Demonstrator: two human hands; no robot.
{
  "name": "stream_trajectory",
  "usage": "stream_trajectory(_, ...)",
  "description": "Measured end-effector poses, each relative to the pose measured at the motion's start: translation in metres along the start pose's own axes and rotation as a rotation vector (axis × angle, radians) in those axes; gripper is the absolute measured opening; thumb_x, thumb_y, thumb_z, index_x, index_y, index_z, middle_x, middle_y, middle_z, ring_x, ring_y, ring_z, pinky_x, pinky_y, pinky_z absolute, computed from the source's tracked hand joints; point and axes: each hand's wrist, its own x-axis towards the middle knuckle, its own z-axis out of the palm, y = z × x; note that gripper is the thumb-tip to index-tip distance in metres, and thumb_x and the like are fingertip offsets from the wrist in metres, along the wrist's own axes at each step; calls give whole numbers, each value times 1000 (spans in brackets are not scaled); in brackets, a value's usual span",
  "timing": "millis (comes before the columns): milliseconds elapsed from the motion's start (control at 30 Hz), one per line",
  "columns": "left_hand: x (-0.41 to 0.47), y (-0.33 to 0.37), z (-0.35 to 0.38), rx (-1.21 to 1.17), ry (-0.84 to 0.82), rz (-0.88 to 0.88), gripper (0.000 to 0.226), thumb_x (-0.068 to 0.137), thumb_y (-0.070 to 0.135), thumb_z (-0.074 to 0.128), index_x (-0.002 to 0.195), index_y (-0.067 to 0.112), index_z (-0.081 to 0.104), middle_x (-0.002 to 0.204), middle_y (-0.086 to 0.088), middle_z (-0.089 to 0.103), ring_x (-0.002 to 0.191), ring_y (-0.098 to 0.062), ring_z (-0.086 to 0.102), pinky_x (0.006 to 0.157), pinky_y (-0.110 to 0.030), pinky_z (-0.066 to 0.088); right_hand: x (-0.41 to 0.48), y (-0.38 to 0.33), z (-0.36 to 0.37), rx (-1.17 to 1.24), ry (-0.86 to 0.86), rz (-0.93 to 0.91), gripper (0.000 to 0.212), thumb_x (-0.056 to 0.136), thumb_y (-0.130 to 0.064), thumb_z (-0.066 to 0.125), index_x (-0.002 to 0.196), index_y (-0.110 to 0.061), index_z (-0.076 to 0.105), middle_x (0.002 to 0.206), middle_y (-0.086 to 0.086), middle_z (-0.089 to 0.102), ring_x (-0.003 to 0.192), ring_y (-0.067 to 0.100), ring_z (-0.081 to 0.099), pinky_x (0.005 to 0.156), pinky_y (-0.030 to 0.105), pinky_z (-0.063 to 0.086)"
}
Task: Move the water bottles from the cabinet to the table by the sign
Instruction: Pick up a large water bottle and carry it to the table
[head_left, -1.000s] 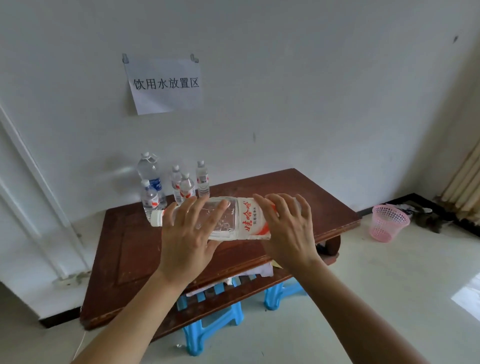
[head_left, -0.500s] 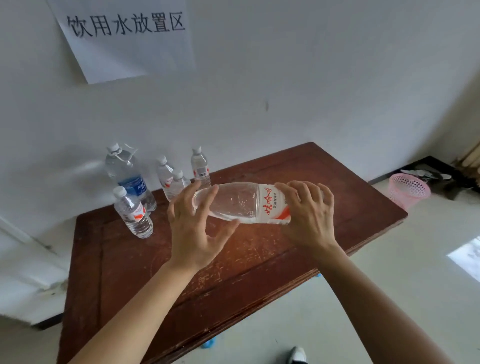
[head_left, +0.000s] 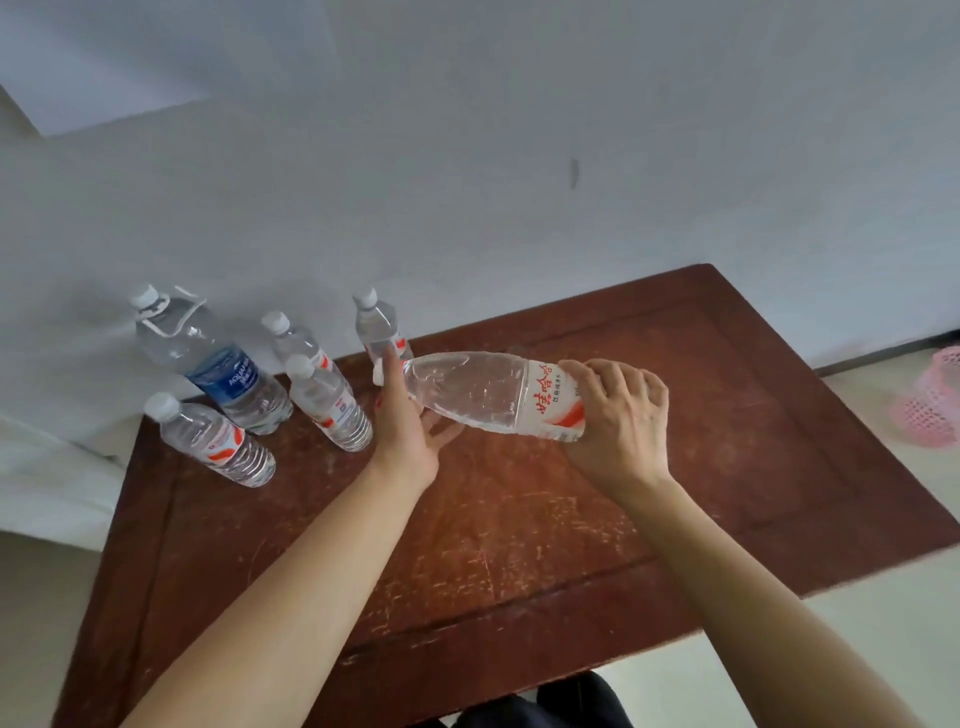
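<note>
A large clear water bottle (head_left: 483, 395) with a white and red label lies sideways in the air above the brown wooden table (head_left: 701, 447), cap end pointing left. My right hand (head_left: 618, 415) grips its base end. My left hand (head_left: 410, 421) cups it from below at the neck. Several bottles stand at the table's back left: a big blue-labelled bottle (head_left: 208, 358), a small one (head_left: 213, 439) in front of it, two small ones (head_left: 330, 402) side by side, and one (head_left: 376, 325) just behind the held bottle's cap. Only the sign's bottom edge (head_left: 104, 111) shows at top left.
A white wall (head_left: 519, 156) runs right behind the table. A pink plastic basket (head_left: 932, 405) sits on the floor at the right edge. My dark shoe or trouser leg (head_left: 561, 704) shows below the table's front edge.
I have come closer to the table and the view has tilted down, so the sign has nearly left the frame. My left hand has shifted from on top of the bottle to under its neck.
</note>
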Motion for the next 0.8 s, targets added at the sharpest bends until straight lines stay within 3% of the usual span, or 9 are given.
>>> stream_trajectory(67, 9, -1, 12, 42, 41, -7, 48, 92, 67, 55, 107, 25, 73, 113, -2, 76, 111, -25, 68, 89, -47, 53, 9, 10, 17, 42, -67, 24, 80, 67, -50, 88, 136, -25, 56, 126, 5, 63, 118, 32, 57, 106, 56, 36)
stream_trajectory(100, 16, -3, 14, 53, 55, -15, 47, 92, 63, 59, 112, 22, 72, 114, -2, 75, 112, -25, 68, 87, -47, 53, 11, 14, 27, 68, -105, 34, 82, 67, -50, 88, 137, -25, 55, 126, 5, 63, 118, 32, 58, 106, 57, 38)
stream_trajectory(233, 39, -1, 8, 35, 144, 3, 54, 88, 60, 66, 132, 29, 60, 121, 2, 72, 114, -23, 68, 90, -54, 55, 15, 8, 65, 174, -257, 59, 88, 69, -59, 84, 141, -23, 50, 128, 3, 63, 119, 30, 61, 104, 55, 46)
stream_trajectory(367, 53, 9, 0, 138, 201, 92, 64, 83, 62, 71, 136, 29, 58, 122, 6, 71, 113, -16, 68, 75, -42, 59, 24, -20, 95, 295, -387, 107, 90, 76, -59, 78, 149, -20, 43, 141, 1, 58, 129, 28, 56, 106, 49, 47)
stream_trajectory(433, 62, 17, -9, 200, 207, 197, 56, 86, 58, 71, 132, 27, 61, 121, 4, 72, 114, -17, 68, 78, -42, 59, 34, -38, 108, 376, -426, 137, 91, 76, -54, 80, 150, -19, 41, 146, 0, 54, 132, 26, 52, 106, 44, 45)
stream_trajectory(533, 69, 33, -17, 355, 122, 435, 45, 88, 52, 71, 120, 20, 65, 116, 0, 73, 114, -20, 67, 98, -51, 53, 53, -64, 119, 483, -484, 178, 89, 73, -45, 87, 145, -20, 41, 140, 0, 57, 122, 29, 59, 95, 40, 49)
stream_trajectory(633, 74, 49, -19, 627, 19, 624, 33, 91, 46, 69, 112, 20, 66, 105, 4, 73, 107, -14, 67, 97, -43, 53, 70, -87, 130, 550, -542, 202, 84, 76, -47, 85, 141, -22, 38, 128, 4, 66, 107, 32, 67, 82, 38, 51)
stream_trajectory(700, 78, 55, -21, 772, -24, 652, 32, 90, 49, 68, 111, 25, 67, 105, 7, 73, 104, -10, 67, 93, -38, 53, 74, -95, 136, 561, -566, 206, 77, 81, -49, 80, 138, -21, 37, 118, 7, 71, 101, 36, 68, 79, 38, 50)
stream_trajectory(800, 92, 63, -39, 753, -34, 594, 29, 94, 42, 68, 116, 22, 65, 109, 8, 73, 108, -8, 66, 96, -34, 52, 79, -105, 140, 546, -607, 203, 75, 85, -51, 74, 144, -25, 36, 125, 5, 69, 106, 34, 68, 85, 39, 52)
